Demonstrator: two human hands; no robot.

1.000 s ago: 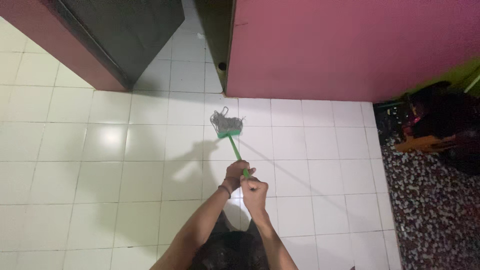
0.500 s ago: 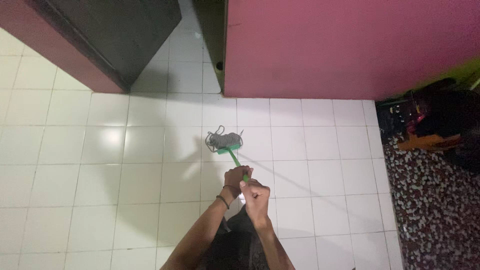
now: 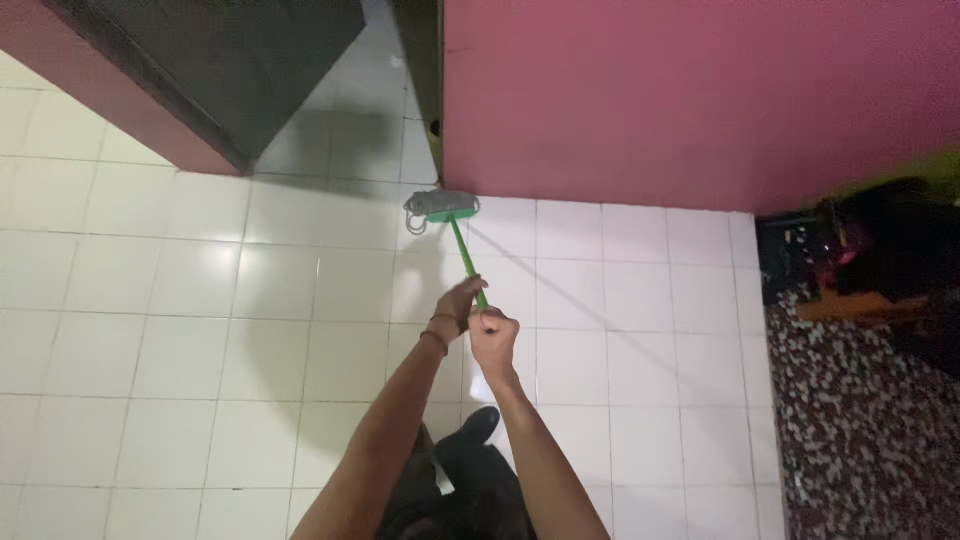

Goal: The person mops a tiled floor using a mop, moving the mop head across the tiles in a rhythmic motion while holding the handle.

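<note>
Both my hands grip the green handle [image 3: 462,253] of a mop. My left hand [image 3: 458,303] is the forward one, with a dark band on its wrist. My right hand [image 3: 494,335] sits just behind it on the handle's end. The grey stringy mop head [image 3: 438,205] on its green clamp lies on the white tiled floor [image 3: 200,300], pushed up against the lower corner of the pink wall [image 3: 680,90]. My dark-clad legs and one dark shoe [image 3: 470,430] show at the bottom.
A dark cabinet with a reddish side [image 3: 190,70] stands at the upper left, with a narrow tiled gap between it and the pink wall. At the right lie a pebble-patterned floor strip [image 3: 860,420] and a dark pile of objects [image 3: 880,250].
The mop head has been pushed forward, away from me, from the open tiles to the foot of the pink wall. Both hands stayed on the handle and my arms stretched out.
</note>
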